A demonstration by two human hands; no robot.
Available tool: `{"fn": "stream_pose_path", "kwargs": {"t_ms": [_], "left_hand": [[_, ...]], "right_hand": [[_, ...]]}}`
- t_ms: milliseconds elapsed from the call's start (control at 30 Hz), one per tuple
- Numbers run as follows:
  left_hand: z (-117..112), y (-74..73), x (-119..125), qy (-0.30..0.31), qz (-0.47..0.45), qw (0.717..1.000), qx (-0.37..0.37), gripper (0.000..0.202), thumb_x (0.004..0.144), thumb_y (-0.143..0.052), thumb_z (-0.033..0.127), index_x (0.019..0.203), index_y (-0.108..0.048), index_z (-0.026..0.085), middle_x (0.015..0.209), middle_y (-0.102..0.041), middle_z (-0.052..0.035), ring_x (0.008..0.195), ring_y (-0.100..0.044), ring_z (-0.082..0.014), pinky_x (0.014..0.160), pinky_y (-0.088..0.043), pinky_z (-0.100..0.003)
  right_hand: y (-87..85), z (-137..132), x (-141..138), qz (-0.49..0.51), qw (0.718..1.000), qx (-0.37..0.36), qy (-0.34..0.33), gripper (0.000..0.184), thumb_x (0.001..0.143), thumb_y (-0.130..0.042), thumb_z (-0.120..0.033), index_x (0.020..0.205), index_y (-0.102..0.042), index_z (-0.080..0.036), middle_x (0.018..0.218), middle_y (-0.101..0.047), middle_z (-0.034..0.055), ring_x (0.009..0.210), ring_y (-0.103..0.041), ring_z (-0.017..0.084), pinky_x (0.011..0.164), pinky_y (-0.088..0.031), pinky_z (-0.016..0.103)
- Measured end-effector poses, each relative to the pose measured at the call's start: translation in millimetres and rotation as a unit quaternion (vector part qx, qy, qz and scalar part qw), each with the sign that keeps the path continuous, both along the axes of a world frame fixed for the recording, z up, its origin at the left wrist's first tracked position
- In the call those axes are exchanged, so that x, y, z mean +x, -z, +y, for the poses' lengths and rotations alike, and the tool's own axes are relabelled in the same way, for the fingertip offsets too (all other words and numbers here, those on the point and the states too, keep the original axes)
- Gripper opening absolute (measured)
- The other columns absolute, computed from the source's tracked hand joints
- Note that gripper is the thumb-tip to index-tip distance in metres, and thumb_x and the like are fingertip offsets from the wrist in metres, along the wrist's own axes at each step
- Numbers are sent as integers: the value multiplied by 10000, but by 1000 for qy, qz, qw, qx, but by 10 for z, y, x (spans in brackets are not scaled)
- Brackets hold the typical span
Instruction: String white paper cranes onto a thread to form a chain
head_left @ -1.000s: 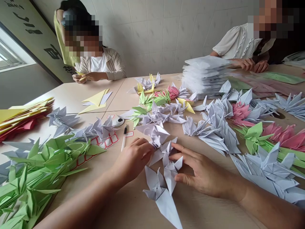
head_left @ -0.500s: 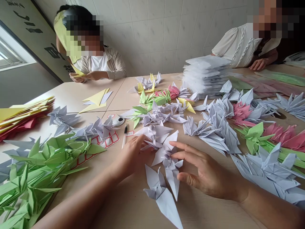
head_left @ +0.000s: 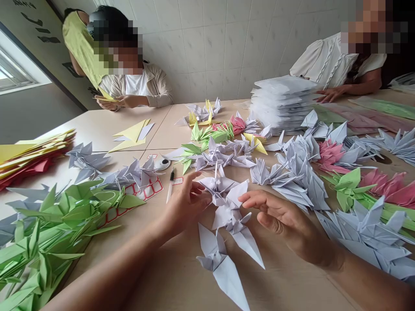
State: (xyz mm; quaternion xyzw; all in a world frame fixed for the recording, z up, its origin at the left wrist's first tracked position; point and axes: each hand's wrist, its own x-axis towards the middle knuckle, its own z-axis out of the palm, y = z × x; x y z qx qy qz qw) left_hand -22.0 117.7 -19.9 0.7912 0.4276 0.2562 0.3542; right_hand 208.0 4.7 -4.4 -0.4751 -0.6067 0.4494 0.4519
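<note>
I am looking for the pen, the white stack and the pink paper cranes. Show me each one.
Pen (head_left: 169, 190): head view, on the barrel.
White stack (head_left: 282, 103): head view, on its middle.
Pink paper cranes (head_left: 382, 183): head view, on one wing.

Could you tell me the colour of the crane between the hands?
The crane is white, clearest in the head view.

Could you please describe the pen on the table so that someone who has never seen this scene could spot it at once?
Find the person's left hand. Just beyond it lies a slim pen, pale with a dark upper end, beside a red-gridded label sheet. It is the one thin, straight item there among the folded paper cranes.
</note>
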Motion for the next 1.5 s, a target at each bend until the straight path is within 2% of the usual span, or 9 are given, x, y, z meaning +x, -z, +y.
{"fn": "stream_pose_path", "kwargs": {"t_ms": [167,233,500,800,900,1000,1133,1300,1500], "left_hand": [[13,3,-16,-3,38,998,53,624,742,-710,199,1321,-480,213,1334,-539,-145,1250,-502,-302,1017,-431,-499],[25,15,-20,9,52,997,57,624,751,-713,202,1332,-487,207,1355,-547,-140,1288,-478,-310,1065,-384,-516],[20,20,-25,51,62,994,68,361,767,-653,97,1106,-646,221,1137,-669,-70,1110,-586,-258,977,-461,-418],[50,-40,-17,-13,9,999,36,99,829,-532,114,860,-611,166,799,-608,-19,695,-601,-138,641,-521,-255],[58,-77,-33,-8,13,999,33,140,848,-573,179,975,-631,164,883,-645,-49,783,-617,-167,712,-528,-294],[29,-81,-42,40,39,998,31,374,747,-746,245,1108,-663,192,1106,-659,-100,985,-612,-247,872,-499,-387],[-35,-53,-23,114,68,991,28,322,692,-811,242,1004,-733,223,1162,-657,-102,1102,-561,-305,994,-397,-455],[-57,-39,-4,126,63,990,0,76,751,-706,112,731,-679,179,940,-680,-64,955,-584,-236,871,-430,-362],[-36,-105,-31,51,25,996,-65,56,798,-612,182,744,-604,170,734,-614,-26,717,-553,-188,666,-411,-313]], "right_hand": [[-6,7,8,19,999,-27,14,316,916,-547,-524,1040,-663,-257,1028,-674,50,1017,-635,219,805,-555,285],[-2,9,10,38,998,-52,13,346,908,-544,-551,1032,-662,-251,979,-669,49,953,-639,210,743,-555,272],[-4,16,-4,58,995,-83,1,312,918,-552,-522,1019,-666,-250,938,-656,36,912,-619,185,815,-527,289],[-27,-48,0,56,997,-58,-22,294,911,-567,-514,1038,-679,-273,911,-649,37,875,-610,184,755,-517,273],[-75,-75,-7,29,998,-30,-43,302,907,-577,-514,1032,-678,-259,891,-655,37,880,-624,181,799,-511,274],[-114,-94,-32,0,997,-14,-70,309,914,-563,-515,1018,-673,-246,883,-654,36,862,-632,174,788,-507,262],[-119,-102,-56,-26,997,3,-75,324,915,-553,-525,1010,-673,-240,872,-661,34,845,-631,172,779,-498,262],[-120,-105,-39,-52,994,12,-98,304,933,-534,-507,1026,-652,-242,893,-652,32,859,-630,169,775,-499,259],[-169,-131,-53,-54,994,27,-87,304,921,-551,-517,1008,-658,-246,858,-653,22,837,-621,161,777,-480,256]]}}
